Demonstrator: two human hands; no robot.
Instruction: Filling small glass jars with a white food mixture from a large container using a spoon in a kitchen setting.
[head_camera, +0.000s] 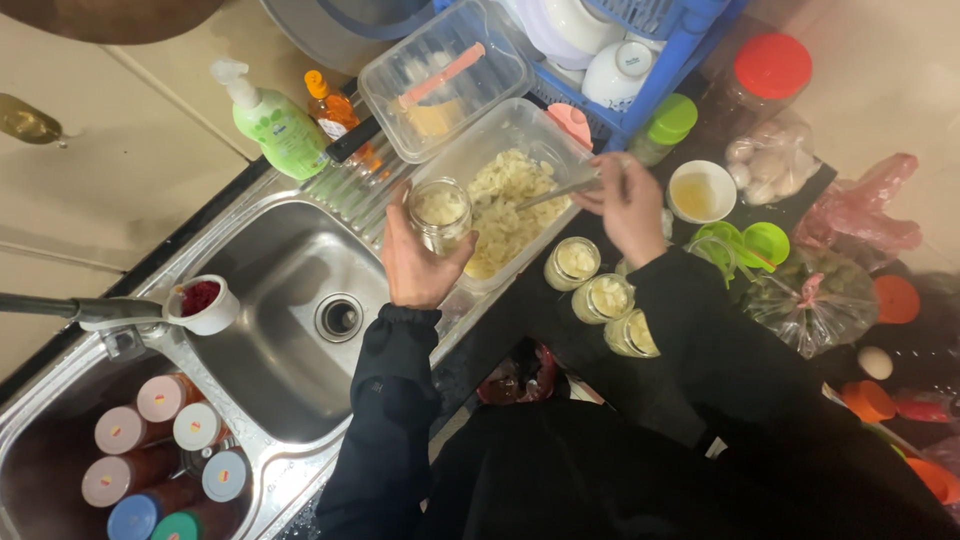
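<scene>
My left hand (415, 258) grips a small glass jar (440, 212) partly filled with pale peeled cloves, held over the edge of a clear plastic tub (545, 130). The tub holds a heap of the same pale cloves (505, 205). My right hand (628, 205) holds a metal spoon (560, 190) whose tip reaches into the heap. Three filled glass jars (602, 297) stand on the dark counter just below my right wrist.
A steel sink (285, 300) lies at left, with a white cup of red paste (203, 302) on its divider and several capped jars (165, 450) in the second basin. Soap bottle (275, 120), lidded container (445, 80), blue dish rack (640, 50), white bowl (700, 190), bags at right.
</scene>
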